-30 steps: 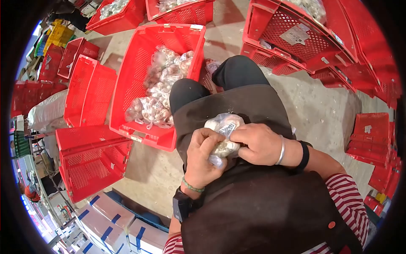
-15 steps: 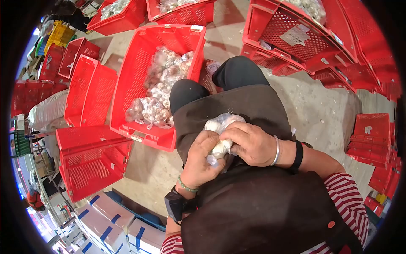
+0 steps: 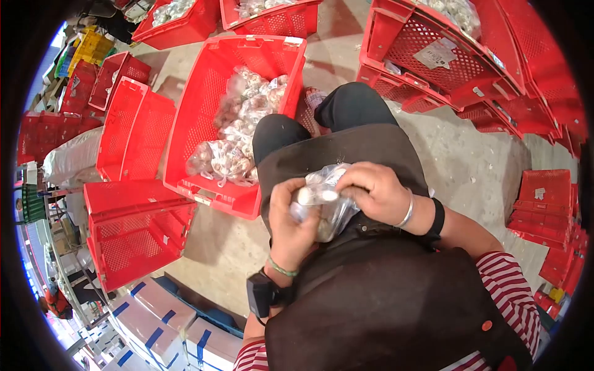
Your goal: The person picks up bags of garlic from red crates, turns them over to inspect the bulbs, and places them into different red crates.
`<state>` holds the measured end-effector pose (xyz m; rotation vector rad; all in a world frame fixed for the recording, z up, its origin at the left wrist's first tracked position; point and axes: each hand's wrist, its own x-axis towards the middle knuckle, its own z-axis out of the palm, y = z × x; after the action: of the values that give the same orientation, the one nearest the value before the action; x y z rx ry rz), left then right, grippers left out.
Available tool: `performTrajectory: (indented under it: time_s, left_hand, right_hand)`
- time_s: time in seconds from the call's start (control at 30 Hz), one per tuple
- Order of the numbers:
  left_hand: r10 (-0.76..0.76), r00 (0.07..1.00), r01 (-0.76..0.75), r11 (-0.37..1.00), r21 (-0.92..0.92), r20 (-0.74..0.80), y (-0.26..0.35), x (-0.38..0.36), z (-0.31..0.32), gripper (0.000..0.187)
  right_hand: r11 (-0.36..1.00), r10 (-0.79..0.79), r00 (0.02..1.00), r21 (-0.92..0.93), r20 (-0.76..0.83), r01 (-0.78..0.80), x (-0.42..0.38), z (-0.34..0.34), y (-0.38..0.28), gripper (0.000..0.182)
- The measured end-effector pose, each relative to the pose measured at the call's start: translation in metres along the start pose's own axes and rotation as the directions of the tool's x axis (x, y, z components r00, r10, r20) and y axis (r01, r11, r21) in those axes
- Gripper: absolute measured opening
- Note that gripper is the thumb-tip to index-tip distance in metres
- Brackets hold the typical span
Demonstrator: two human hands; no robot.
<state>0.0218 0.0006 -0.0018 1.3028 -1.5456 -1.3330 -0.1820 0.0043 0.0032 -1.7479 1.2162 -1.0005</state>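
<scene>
Over my lap, both hands hold a clear plastic bag of pale round bulbs (image 3: 328, 207). My left hand (image 3: 289, 226) grips the bag from the left side and below. My right hand (image 3: 375, 193) pinches the bag's top from the right. The bag rests against my dark apron (image 3: 371, 290). Just left of my knees stands a red crate (image 3: 238, 111) holding several similar filled bags (image 3: 232, 139).
Empty red crates (image 3: 133, 222) stand at the left, more red crates (image 3: 445, 55) at the upper right and far right edge. White boxes with blue tape (image 3: 167, 328) sit at the lower left. Bare concrete floor (image 3: 470, 161) lies right of my legs.
The bag has turned in my hands, so more clear plastic now shows. My left hand has shifted its grip down the bag's side; my right hand has moved to the top.
</scene>
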Motion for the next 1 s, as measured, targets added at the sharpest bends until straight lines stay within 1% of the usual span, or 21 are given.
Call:
performTrajectory:
  time_s: [0.07,0.1,0.13,0.17,0.2,0.23,0.3,0.33,0.37,0.4,0.47,0.53,0.57,0.6,0.63,0.67,0.73,0.8,0.87,0.93,1.0]
  left_hand:
    - [0.344,0.925,-0.373,0.902,0.217,0.159,0.021,0.000,0.000,0.040]
    - [0.337,0.908,-0.376,0.918,0.129,0.249,0.033,-0.001,-0.003,0.039]
    - [0.327,0.911,-0.366,0.922,0.127,0.252,0.026,-0.001,-0.002,0.039]
    - [0.221,0.969,-0.237,0.957,0.167,0.109,0.012,0.003,-0.001,0.037]
    - [0.123,0.992,-0.113,0.976,0.188,-0.042,0.000,0.008,-0.001,0.036]
    - [0.095,0.989,-0.058,0.953,0.297,-0.112,-0.007,0.009,0.001,0.035]
    - [0.259,0.965,-0.262,0.944,0.200,0.041,0.011,0.007,0.000,0.040]
    - [0.349,0.922,-0.372,0.919,0.130,0.169,0.033,0.002,-0.004,0.041]
    - [0.278,0.928,-0.269,0.961,-0.070,0.249,0.032,0.001,-0.010,0.043]
    - [0.077,0.975,-0.030,0.974,-0.223,0.206,0.019,0.000,-0.008,0.043]
    - [0.208,0.978,-0.197,0.925,0.325,0.001,-0.004,0.012,-0.003,0.043]
    - [0.273,0.962,-0.261,0.895,0.361,0.018,0.009,0.011,-0.003,0.045]
    - [0.148,0.988,-0.145,0.987,-0.063,0.038,0.014,0.005,0.000,0.046]
    - [0.040,0.995,0.008,0.883,-0.470,0.091,0.017,0.001,0.001,0.046]
    - [-0.049,0.973,0.166,0.832,-0.529,0.227,0.019,0.003,-0.003,0.046]
    - [-0.036,0.987,0.078,0.961,-0.265,0.158,-0.004,0.008,-0.003,0.042]
    - [-0.024,0.995,0.013,0.993,0.115,0.100,-0.009,0.013,-0.004,0.038]
    - [-0.014,0.977,0.122,0.852,-0.508,0.211,-0.002,0.006,-0.009,0.035]
    - [0.099,0.946,0.071,0.867,-0.494,0.309,-0.001,0.009,-0.013,0.033]
    - [-0.083,0.962,0.075,0.996,0.040,0.260,-0.013,0.017,-0.007,0.033]
    - [-0.129,0.966,0.113,0.990,0.082,0.224,-0.011,0.017,-0.008,0.029]
  right_hand:
    - [0.987,-0.159,0.984,-0.051,-0.081,0.155,0.002,-0.007,-0.011,0.015]
    - [0.988,-0.149,0.986,-0.046,-0.079,0.145,0.000,-0.006,-0.010,0.015]
    - [0.985,-0.171,0.985,0.017,-0.027,0.172,-0.002,-0.005,-0.009,0.016]
    - [0.975,-0.209,0.978,0.078,0.023,0.207,0.000,-0.006,-0.008,0.018]
    - [0.989,-0.096,0.995,-0.111,-0.002,0.096,0.002,-0.003,0.005,0.018]
    - [0.990,-0.113,0.993,-0.092,-0.026,0.110,0.004,-0.004,0.002,0.017]
    - [0.990,-0.120,0.991,-0.077,-0.050,0.116,0.009,-0.009,-0.002,0.015]
    - [0.985,-0.156,0.987,0.080,0.030,0.153,0.007,-0.009,-0.006,0.014]
    - [0.954,-0.216,0.971,0.235,0.103,0.188,0.007,-0.009,-0.009,0.013]
    - [0.990,-0.106,0.993,0.100,0.048,0.101,0.009,-0.008,-0.003,0.013]
    - [0.993,-0.041,0.998,-0.115,-0.048,0.035,0.013,-0.010,0.006,0.014]
    - [0.981,-0.137,0.989,0.144,0.061,0.127,0.013,-0.008,-0.005,0.014]
    - [0.949,-0.105,0.956,0.316,0.274,0.013,0.013,-0.012,-0.012,0.014]
    - [0.947,-0.092,0.955,0.320,0.283,-0.003,0.009,-0.010,-0.008,0.014]
    - [0.995,-0.040,0.987,0.101,0.157,0.024,0.010,-0.008,0.001,0.012]
    - [0.992,-0.029,0.999,-0.121,0.014,0.031,0.013,-0.008,0.006,0.011]
    - [0.995,0.045,0.999,-0.093,-0.013,-0.046,0.020,-0.015,-0.002,0.010]
    - [0.817,0.163,0.928,0.480,0.336,-0.318,0.013,-0.015,-0.004,0.011]
    - [0.830,0.178,0.933,0.461,0.314,-0.313,0.010,-0.011,0.001,0.011]
    - [0.991,0.126,0.990,-0.060,0.060,-0.122,0.015,-0.007,0.004,0.009]
    - [0.985,0.140,0.986,0.087,0.093,-0.148,0.023,-0.007,0.004,0.009]
